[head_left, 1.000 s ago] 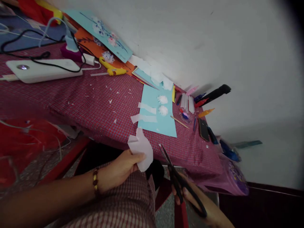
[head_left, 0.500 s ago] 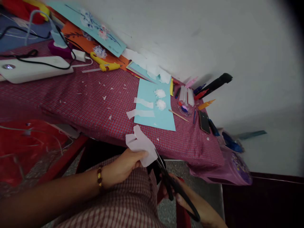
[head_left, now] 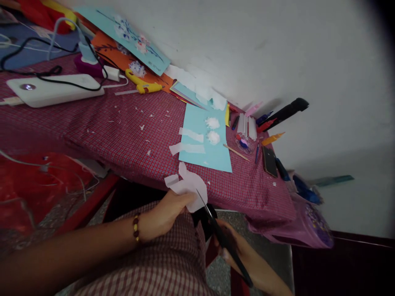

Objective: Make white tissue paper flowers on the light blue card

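My left hand (head_left: 168, 213) pinches a piece of white tissue paper (head_left: 189, 183) just in front of the table edge. The paper has a rounded right side and narrow tabs sticking out at its upper left. In my right hand (head_left: 226, 242) is a pair of black-handled scissors (head_left: 224, 240), their blades together and lying against the paper. On the table beyond, a light blue sheet (head_left: 217, 158) carries two white paper puffs, the nearer puff (head_left: 213, 137) below the other. Two white paper strips, one the lower strip (head_left: 188, 148), overlap the sheet's left edge.
A yellow glue gun (head_left: 145, 84) and a white power bank (head_left: 55, 90) lie at the left, with cables. Decorated cards (head_left: 132, 39) lean on the wall. Glue sticks (head_left: 247, 126), a wooden stick (head_left: 236, 152), markers and a phone (head_left: 269, 161) are at the right. Paper scraps dot the checked cloth.
The scissor blades have closed and moved across the paper's right side. The paper has turned slightly in my left hand. The whole view has shifted a little.
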`<state>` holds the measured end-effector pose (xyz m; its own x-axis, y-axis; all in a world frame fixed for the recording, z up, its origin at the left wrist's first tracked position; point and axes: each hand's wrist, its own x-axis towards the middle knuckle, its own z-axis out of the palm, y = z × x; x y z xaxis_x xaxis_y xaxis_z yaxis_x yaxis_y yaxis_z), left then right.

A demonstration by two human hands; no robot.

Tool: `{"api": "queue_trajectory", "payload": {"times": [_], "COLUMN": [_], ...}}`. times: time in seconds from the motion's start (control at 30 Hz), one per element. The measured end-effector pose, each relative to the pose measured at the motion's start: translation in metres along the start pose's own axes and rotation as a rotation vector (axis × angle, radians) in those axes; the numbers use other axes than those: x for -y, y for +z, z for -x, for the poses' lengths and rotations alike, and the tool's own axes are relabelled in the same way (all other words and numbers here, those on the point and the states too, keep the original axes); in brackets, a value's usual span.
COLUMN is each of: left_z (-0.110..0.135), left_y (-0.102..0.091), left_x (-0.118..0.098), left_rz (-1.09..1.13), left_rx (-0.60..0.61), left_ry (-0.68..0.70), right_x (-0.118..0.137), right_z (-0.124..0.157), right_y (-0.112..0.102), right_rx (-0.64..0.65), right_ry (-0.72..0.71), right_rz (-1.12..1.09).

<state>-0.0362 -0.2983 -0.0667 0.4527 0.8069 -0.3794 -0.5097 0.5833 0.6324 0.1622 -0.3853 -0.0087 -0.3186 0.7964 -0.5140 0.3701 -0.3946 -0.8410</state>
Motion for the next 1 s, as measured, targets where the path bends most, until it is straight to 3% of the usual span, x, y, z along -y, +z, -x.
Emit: {"api": "queue_trajectory", "payload": {"times": [0.43,0.77,1.0], "left_z": [0.002,0.002,0.005], "left_y": [0.004,0.005,0.003], "left_x": [-0.002,-0.003,-0.01], "left_rz": [0.003,-0.012,0.025], "left_rx": [0.006,-0.012,-0.024], "left_ry": [0.031,0.001,-0.022], "right_x": [-0.013,-0.021,-0.021], "right_z": [-0.002,-0.005,-0.005], "right_y": [0.011,0.012,0.014], "right_rx": [-0.124,-0.143,-0.176], "right_ry": [-0.011,-0.064,-0.027], "right_rz": [-0.063,-0.071,-0.06]}}
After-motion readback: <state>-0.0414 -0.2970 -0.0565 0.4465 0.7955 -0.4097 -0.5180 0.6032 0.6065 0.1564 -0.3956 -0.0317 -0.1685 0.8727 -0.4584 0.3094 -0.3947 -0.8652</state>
